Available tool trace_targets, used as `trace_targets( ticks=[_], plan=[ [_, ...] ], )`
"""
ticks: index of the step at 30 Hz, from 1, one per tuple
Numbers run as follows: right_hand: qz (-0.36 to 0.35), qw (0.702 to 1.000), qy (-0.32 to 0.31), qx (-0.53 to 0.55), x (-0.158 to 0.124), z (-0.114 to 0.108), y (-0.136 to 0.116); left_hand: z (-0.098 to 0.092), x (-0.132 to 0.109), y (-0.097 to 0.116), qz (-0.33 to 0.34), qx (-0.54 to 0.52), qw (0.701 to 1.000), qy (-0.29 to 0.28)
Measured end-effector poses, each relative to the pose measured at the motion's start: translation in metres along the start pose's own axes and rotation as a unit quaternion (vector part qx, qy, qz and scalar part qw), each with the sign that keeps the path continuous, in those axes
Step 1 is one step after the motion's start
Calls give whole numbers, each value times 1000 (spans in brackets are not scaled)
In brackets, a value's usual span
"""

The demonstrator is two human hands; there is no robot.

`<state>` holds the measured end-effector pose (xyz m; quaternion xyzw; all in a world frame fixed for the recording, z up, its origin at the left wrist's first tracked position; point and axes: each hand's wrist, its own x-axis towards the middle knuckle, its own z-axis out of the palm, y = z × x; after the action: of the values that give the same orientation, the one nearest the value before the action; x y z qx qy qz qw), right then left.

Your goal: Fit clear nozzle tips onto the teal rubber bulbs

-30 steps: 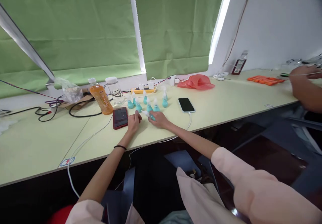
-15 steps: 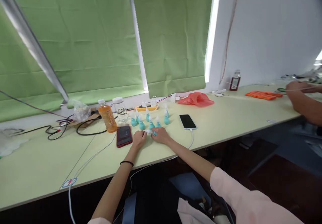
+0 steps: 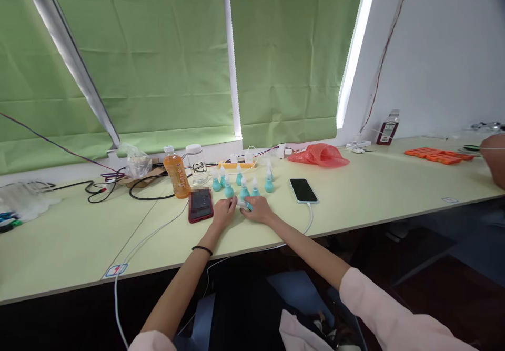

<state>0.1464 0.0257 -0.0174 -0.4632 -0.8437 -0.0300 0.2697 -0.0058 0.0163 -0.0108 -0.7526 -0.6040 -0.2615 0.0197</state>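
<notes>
Between my two hands, a teal bulb nasal aspirator [image 3: 242,203] lies sideways just above the table. My left hand [image 3: 224,213] is closed on its whitish tip end. The teal bulb end is in the fingers of my right hand [image 3: 257,210]. Just beyond my hands stand several more teal aspirators [image 3: 229,190], upright with clear pointed tips. A phone in a red case [image 3: 200,206] lies left of my left hand. Another phone [image 3: 303,191], plugged into a white cable, lies to the right. My fingers partly hide the held aspirator.
An orange drink bottle [image 3: 177,174] and a clear jar [image 3: 196,162] stand back left, near black cables. Behind the aspirators sits a yellow power strip [image 3: 236,164]. A red plastic bag [image 3: 319,155], an orange tray [image 3: 436,155] and another person's arm [image 3: 494,156] are further right.
The view has shifted left, so everything appears further right. My hands keep hold of the aspirator in nearly the same place. The other person's arm has partly left the view.
</notes>
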Motion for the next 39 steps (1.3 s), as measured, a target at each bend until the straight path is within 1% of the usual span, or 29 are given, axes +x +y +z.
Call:
trace_targets(
  ticks=[7, 15, 19, 23, 25, 28, 32, 36, 39],
  plan=[
    [-3, 999, 30, 31, -2, -5, -3, 1, 2, -3, -11, -3, 1000, 17],
    [28, 998, 39, 34, -3, 0, -4, 4, 2, 0, -50, -23, 998, 25],
    [43, 998, 42, 36, -3, 4, -7, 4, 3, 2, -72, -57, 995, 35],
    [40, 997, 43, 46, -3, 3, -9, 1, 2, 0, -75, -122, 989, 39],
    [26, 997, 40, 55, -2, 1, -9, 0, 1, -2, -68, -166, 983, 28],
    [5, 997, 38, 71, -2, -1, -10, 1, 1, -4, -62, -235, 970, -13],
    [-9, 995, 39, 90, -3, -3, -9, 6, 5, -7, -80, -298, 949, -64],
    [-27, 993, 38, 107, -4, -3, -10, 8, 9, -13, -103, -322, 939, -66],
    [-34, 991, 38, 121, -5, -4, -11, 6, 10, -16, -115, -305, 944, -44]
  ],
)
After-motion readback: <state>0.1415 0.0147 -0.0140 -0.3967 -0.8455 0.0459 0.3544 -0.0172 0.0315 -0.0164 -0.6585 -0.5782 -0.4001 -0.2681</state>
